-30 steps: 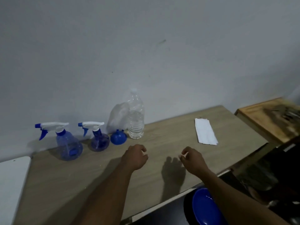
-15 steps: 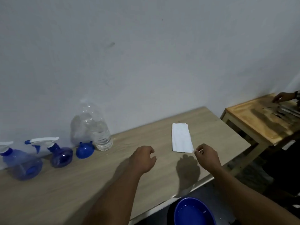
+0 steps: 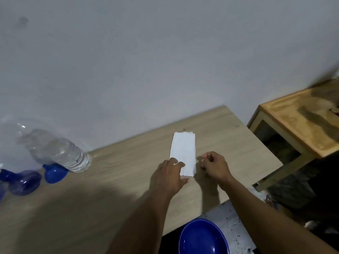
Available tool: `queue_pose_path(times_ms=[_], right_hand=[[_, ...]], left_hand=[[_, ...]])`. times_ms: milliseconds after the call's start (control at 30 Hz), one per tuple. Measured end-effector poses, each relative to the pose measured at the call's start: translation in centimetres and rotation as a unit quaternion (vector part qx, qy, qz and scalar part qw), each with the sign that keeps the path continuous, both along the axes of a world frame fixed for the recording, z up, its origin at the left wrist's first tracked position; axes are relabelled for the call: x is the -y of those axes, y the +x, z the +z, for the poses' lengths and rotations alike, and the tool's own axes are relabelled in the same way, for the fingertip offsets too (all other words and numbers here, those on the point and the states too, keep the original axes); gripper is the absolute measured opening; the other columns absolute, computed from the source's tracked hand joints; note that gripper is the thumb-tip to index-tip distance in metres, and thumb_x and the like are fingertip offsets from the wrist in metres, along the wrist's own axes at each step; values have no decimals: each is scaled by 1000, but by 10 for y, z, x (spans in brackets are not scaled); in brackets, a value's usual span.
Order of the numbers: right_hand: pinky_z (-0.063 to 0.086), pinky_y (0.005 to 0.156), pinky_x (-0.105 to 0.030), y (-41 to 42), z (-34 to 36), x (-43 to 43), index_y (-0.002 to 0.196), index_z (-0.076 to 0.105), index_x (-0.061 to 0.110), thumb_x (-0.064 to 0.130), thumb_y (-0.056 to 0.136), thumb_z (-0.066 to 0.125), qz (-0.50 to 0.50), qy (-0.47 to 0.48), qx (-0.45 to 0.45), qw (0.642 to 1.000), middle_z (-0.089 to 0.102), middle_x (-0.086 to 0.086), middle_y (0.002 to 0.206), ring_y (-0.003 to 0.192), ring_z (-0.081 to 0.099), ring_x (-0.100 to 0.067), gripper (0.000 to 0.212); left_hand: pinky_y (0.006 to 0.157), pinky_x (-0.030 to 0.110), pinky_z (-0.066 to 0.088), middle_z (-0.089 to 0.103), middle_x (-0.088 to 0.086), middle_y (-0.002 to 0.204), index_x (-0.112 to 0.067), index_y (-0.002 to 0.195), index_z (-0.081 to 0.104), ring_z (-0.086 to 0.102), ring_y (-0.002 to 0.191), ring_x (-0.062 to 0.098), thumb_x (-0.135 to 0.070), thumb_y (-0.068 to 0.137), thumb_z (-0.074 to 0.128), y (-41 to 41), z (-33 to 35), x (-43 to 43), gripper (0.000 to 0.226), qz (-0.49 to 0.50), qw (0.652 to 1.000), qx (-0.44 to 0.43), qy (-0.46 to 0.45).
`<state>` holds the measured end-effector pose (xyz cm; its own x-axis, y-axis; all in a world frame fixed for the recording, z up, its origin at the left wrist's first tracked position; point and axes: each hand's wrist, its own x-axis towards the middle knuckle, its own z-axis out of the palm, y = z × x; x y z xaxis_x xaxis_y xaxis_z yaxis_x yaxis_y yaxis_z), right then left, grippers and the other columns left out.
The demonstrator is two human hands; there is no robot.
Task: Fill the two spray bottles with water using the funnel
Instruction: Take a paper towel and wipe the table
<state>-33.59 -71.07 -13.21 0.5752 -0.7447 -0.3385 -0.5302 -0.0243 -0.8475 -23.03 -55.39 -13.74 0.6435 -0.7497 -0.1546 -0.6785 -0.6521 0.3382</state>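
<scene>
The tissue (image 3: 184, 149) on the table (image 3: 91, 208) is touched at its near corner by the lightly bent fingers of the left hand (image 3: 171, 176). The right hand (image 3: 214, 166) is held curled just beside it; whether anything is pinched cannot be told. The funnel (image 3: 55, 174) sits against the water bottle (image 3: 56, 153), with a spray bottle (image 3: 23, 182) just beside it, well apart from both hands. The tissue should probably be kept flat and dry nearby, and the bottles uncapped first.
</scene>
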Motion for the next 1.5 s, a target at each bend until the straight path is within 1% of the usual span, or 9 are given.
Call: queue_pose_path(times_ms=[267, 467, 600, 700, 900, 1133, 1267, 1367, 1500], right_hand=[[60, 81, -51, 7, -9, 12, 89, 66, 17, 11, 91, 55, -1, 44, 16, 999, 73, -6, 86, 82, 72, -25, 12], [61, 80, -50, 9, -6, 12, 92, 68, 13, 10, 91, 54, 9, 69, 11, 998, 73, -7, 86, 79, 73, -24, 15], [61, 82, -47, 10, -9, 11, 91, 71, 11, 9, 93, 52, 23, 86, 16, 996, 75, -6, 88, 83, 74, -23, 18], [62, 81, -44, 11, -7, 10, 92, 70, 7, 5, 95, 49, 3, 130, 35, 991, 75, -12, 91, 81, 73, -25, 21], [53, 68, -41, 8, -2, 15, 101, 67, 0, 0, 93, 46, -24, 231, 75, 970, 74, -19, 88, 73, 64, -25, 23], [51, 68, -37, 12, -5, 15, 98, 69, 2, 2, 92, 51, -42, 235, 89, 967, 72, -16, 85, 73, 65, -24, 20], [57, 70, -33, 21, 1, 11, 99, 70, 5, 5, 94, 53, -44, 204, 107, 972, 73, -16, 91, 75, 67, -22, 17], [59, 85, -42, 29, 5, 4, 103, 67, 5, 7, 95, 52, -30, 220, 113, 968, 71, -15, 93, 84, 69, -24, 17], [56, 93, -45, 36, 2, -4, 95, 66, 10, 9, 92, 53, 4, 217, 78, 973, 67, -11, 91, 83, 65, -21, 14]], left_hand=[[81, 35, 53, 63, -21, 110, -38, 103, 71, 57, 102, 9, -46, 89, 60, 7, -9, 4, 19, 26, 998, 22, -49], [80, 35, 55, 67, -20, 104, -40, 101, 69, 63, 97, 11, -48, 85, 56, 10, -9, 5, 22, 44, 998, 3, -54], [91, 34, 48, 62, -17, 116, -39, 116, 64, 56, 110, 11, -66, 78, 59, 5, -10, 10, 48, 20, 998, 42, -30], [90, 31, 46, 61, -18, 113, -40, 116, 64, 54, 109, 9, -75, 70, 59, -2, -7, 16, 58, 11, 997, 63, -36], [79, 32, 49, 68, -16, 105, -36, 105, 69, 64, 95, 13, -56, 86, 53, -9, -6, 29, 32, 24, 994, 82, -64], [73, 34, 55, 73, -13, 86, -32, 92, 66, 69, 81, 16, -50, 87, 48, -3, 4, 28, 25, 154, 981, -21, -120], [59, 20, 41, 71, -9, 72, -21, 81, 68, 66, 74, 11, -35, 85, 66, 8, 21, 27, 14, 229, 956, -97, -159], [50, 10, 31, 69, -8, 67, -21, 81, 67, 61, 64, 4, -27, 82, 71, 17, 30, 23, 8, 250, 940, -132, -189], [57, 24, 45, 64, -10, 59, -27, 76, 59, 61, 60, 7, -20, 74, 62, 30, 31, 7, 8, 249, 944, -115, -182]])
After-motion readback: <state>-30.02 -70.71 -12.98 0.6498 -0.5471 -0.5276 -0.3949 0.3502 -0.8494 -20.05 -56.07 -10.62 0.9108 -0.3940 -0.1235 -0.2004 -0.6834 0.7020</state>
